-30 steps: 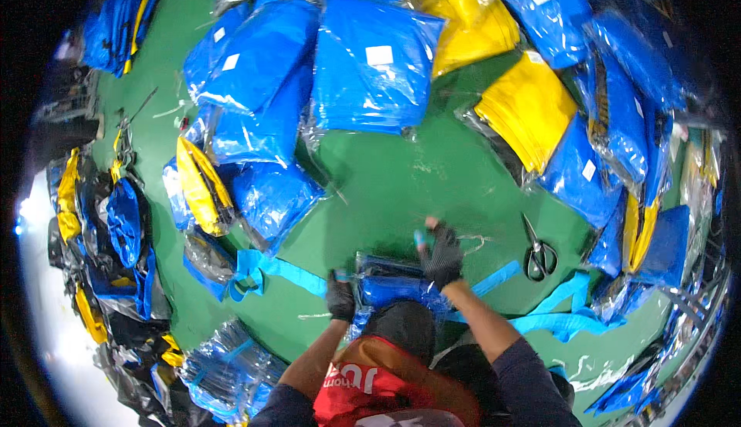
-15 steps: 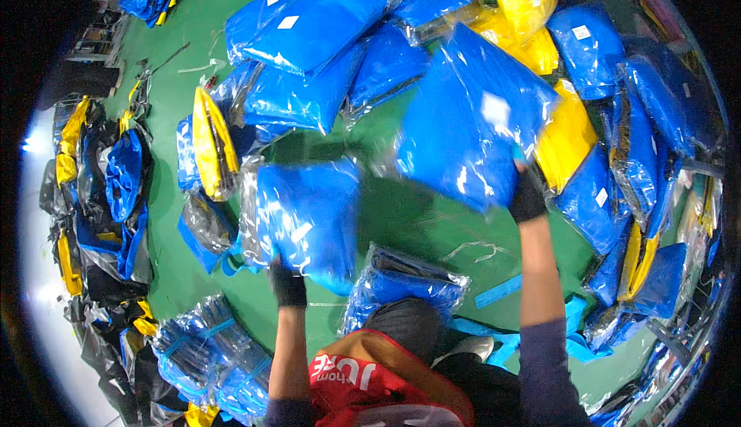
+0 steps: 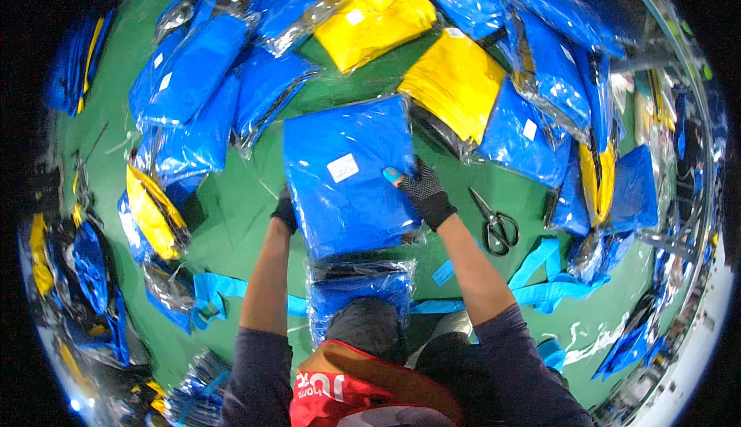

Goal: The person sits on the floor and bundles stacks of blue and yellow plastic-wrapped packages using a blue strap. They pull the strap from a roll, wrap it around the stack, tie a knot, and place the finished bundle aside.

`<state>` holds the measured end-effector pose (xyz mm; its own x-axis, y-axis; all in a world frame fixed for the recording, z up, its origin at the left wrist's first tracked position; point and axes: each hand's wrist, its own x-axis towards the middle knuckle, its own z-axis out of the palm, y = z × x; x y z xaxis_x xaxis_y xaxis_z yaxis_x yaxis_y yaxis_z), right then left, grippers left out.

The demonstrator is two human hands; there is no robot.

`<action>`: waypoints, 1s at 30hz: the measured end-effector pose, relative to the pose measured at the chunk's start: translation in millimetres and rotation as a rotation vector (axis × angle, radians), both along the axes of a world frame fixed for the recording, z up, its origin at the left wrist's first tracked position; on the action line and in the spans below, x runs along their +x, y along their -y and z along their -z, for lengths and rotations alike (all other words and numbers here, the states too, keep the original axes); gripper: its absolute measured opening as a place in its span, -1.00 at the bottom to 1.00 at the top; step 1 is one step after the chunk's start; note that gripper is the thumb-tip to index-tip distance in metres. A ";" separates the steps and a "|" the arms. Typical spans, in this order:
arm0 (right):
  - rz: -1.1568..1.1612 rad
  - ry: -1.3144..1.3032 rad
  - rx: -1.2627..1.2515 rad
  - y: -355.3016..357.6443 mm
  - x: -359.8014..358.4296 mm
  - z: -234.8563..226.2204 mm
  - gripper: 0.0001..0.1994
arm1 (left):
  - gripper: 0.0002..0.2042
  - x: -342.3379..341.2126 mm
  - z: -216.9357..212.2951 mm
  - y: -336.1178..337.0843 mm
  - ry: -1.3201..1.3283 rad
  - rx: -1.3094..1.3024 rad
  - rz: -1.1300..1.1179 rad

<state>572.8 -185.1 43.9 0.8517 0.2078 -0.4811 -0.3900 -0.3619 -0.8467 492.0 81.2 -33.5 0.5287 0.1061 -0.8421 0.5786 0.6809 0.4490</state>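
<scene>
A folded blue item in a clear plastic bag (image 3: pixel 347 211), with a white label (image 3: pixel 343 167) on top, is held level in front of me. My right hand (image 3: pixel 426 194), in a dark dotted glove, grips its right edge, the thumb lying over the top. At the lower left edge is my gloved left hand (image 3: pixel 285 209), closed on the bag's side, its fingers hidden behind it. Whether a second bag lies beneath this one I cannot tell. Just nearer to me, another bagged blue item (image 3: pixel 359 288) rests between my forearms on the green floor (image 3: pixel 251 176).
Black scissors (image 3: pixel 501 234) lie right of my right hand. Light blue webbing (image 3: pixel 540 288) runs across the floor. Bagged yellow items (image 3: pixel 455 79) and a blue bagged pile (image 3: pixel 185 79) lie beyond; more blue bags (image 3: pixel 525 130) are on the right, loose fabric (image 3: pixel 89 265) far left.
Half a second ago each hand held a separate blue bag, apart from each other. Now both hands are on one in the middle. The view has turned right, and the scissors have come into sight.
</scene>
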 end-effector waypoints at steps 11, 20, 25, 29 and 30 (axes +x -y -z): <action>0.013 -0.152 0.362 -5.7 15.9 22.6 -0.17 | -0.35 27.6 -51.3 14.4 0.260 0.089 0.194; -0.093 0.233 0.358 59.0 -62.6 -65.7 -0.23 | -0.33 -44.0 -166.7 27.0 0.423 0.279 0.275; -0.112 -0.057 0.496 73.9 -168.5 -85.1 -0.15 | -0.33 -167.9 -178.3 12.4 0.023 0.605 0.453; -0.028 0.059 0.424 85.2 -262.6 -78.5 -0.12 | -0.34 -269.4 -162.4 5.5 -0.065 0.703 0.657; -0.019 0.080 0.391 83.9 -281.8 -69.4 -0.12 | -0.34 -287.5 -155.1 4.3 -0.181 0.695 0.624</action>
<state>291.0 -269.0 113.3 0.8774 0.3780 -0.2953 -0.3139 -0.0131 -0.9494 204.5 76.9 121.6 0.5266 0.3568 -0.7716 0.8482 -0.1599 0.5049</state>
